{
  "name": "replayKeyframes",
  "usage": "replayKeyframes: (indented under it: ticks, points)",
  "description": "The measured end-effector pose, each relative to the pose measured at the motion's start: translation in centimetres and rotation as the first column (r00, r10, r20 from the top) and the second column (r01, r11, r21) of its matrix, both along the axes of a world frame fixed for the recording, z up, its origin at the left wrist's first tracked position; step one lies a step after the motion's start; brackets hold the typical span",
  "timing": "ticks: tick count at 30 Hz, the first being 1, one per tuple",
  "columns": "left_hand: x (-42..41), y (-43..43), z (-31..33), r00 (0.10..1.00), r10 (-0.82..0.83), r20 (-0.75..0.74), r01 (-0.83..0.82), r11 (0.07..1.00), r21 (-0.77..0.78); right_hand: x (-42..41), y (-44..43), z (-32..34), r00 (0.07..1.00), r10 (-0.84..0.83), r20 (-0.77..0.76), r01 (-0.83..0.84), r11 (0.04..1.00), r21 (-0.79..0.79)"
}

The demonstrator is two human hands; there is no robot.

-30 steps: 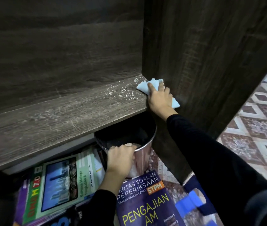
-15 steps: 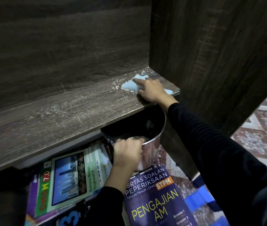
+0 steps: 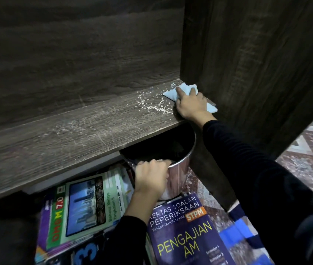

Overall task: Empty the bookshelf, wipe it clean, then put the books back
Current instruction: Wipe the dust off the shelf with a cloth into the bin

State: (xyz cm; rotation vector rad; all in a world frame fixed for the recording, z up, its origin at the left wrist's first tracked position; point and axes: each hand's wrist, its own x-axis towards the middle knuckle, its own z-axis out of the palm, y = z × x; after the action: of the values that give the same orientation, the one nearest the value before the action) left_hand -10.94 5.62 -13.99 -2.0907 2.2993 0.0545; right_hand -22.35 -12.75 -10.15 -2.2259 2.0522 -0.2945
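The dark wood bookshelf board (image 3: 56, 146) holds no books and carries white dust and crumbs (image 3: 151, 104) near its right end. My right hand (image 3: 192, 106) presses a light blue cloth (image 3: 172, 91) flat on the board in the right back corner, against the side panel (image 3: 247, 73). My left hand (image 3: 150, 178) grips the rim of a shiny metal bin (image 3: 178, 169) held just under the board's front edge, below the cloth. Books lie on the floor: a green one (image 3: 86, 207) and a dark blue "Pengajian Am" one (image 3: 186, 232).
More books are stacked at the lower left under the green one. A patterned tiled floor (image 3: 308, 159) shows to the right of the side panel. A blue mat or bag (image 3: 243, 236) lies by the books.
My right hand slid the cloth left and forward along the board's right end, then back toward the corner. The crumbs now lie in a line to the cloth's left. The left hand keeps its hold on the bin.
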Motion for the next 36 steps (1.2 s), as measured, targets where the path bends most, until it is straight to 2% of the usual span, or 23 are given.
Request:
replayKeyframes:
  ticks: [8,16,24,26,28,30,33,34,36]
  points:
    - [1.0,-0.1,-0.2,0.999,0.024,-0.037,-0.024,1.000,0.010,2.9,-0.6,0.9,0.978,0.209,0.002,-0.208,0.973,0.097]
    - [1.3,0.1,0.0,1.000,0.009,0.000,-0.009,1.000,-0.012,4.4,0.3,0.6,0.889,0.446,0.105,-0.452,0.891,0.039]
    - [0.9,0.3,-0.1,1.000,-0.016,0.024,0.017,1.000,-0.014,3.7,1.7,0.8,0.809,0.558,0.184,-0.569,0.822,0.010]
    - [0.9,0.3,-0.1,1.000,-0.016,0.027,0.017,1.000,-0.018,3.6,2.2,0.6,0.799,0.560,0.218,-0.573,0.820,-0.005]
    - [0.9,0.4,-0.1,1.000,-0.012,0.026,0.013,1.000,-0.020,3.7,2.9,0.4,0.783,0.534,0.318,-0.553,0.832,-0.035]
    - [0.9,0.5,-0.1,1.000,-0.012,0.022,0.013,1.000,-0.016,3.9,3.2,0.5,0.757,0.442,0.481,-0.484,0.874,-0.041]
    - [0.9,0.6,-0.1,1.000,-0.018,0.015,0.018,1.000,0.000,3.8,2.9,1.4,0.657,0.231,0.717,-0.306,0.952,-0.026]
    - [1.0,0.6,-0.1,1.000,-0.018,0.012,0.018,1.000,0.004,3.4,2.8,1.7,0.650,0.184,0.737,-0.246,0.969,-0.026]
    - [1.1,0.7,-0.1,1.000,-0.020,0.008,0.020,1.000,-0.001,2.4,2.9,1.9,0.724,0.135,0.677,-0.163,0.986,-0.023]
